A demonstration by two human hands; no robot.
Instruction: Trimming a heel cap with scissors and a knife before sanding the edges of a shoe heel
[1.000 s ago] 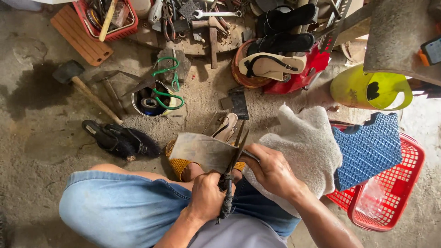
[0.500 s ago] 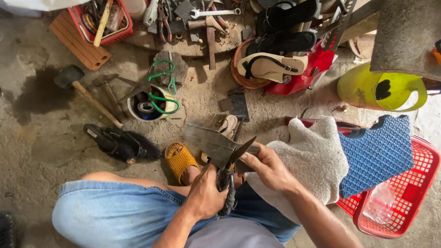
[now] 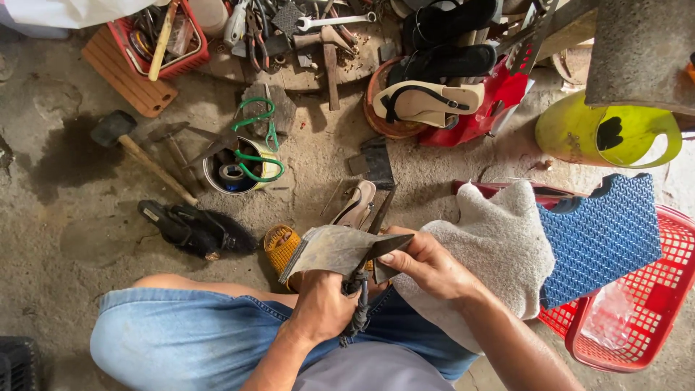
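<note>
The fingers (image 3: 394,262) of the right hand (image 3: 427,268) are narrow, pinching the edge of a flat grey piece of sole material (image 3: 329,250) just below the middle of the frame. The left hand (image 3: 322,308) is closed in a fist around the cord-wrapped handle of a knife (image 3: 365,279), and the dark blade lies on the right edge of the grey piece, pointing up and to the right. The piece rests over the knees, above the blue denim shorts (image 3: 195,340).

As far as I can judge, the cutting or trimming is somewhere in the middle: the grey piece has already a rough shape, but the blade is on the edge, so the edge does not seem finished. How much is left, I cannot tell.

Under the right forearm lies a grey towel (image 3: 499,246), and beside it, at the right, a blue patterned rubber sheet (image 3: 601,232) hangs over a red plastic basket (image 3: 637,326). Just above the hands a beige sandal (image 3: 356,206) lies on the concrete floor (image 3: 65,239), and a small yellow woven thing (image 3: 281,245) is touching the left corner of the grey piece. At the left a black shoe (image 3: 192,228) lies, and higher a hammer (image 3: 137,148) and a tin with green-handled scissors (image 3: 253,156). In the upper part there are a red tray of tools (image 3: 156,36), a wrench (image 3: 337,22), stacked flip-flops (image 3: 434,98) and a yellow jug (image 3: 608,134). Nothing stands between the hands and the piece; only the towel is close to the right wrist.
</note>
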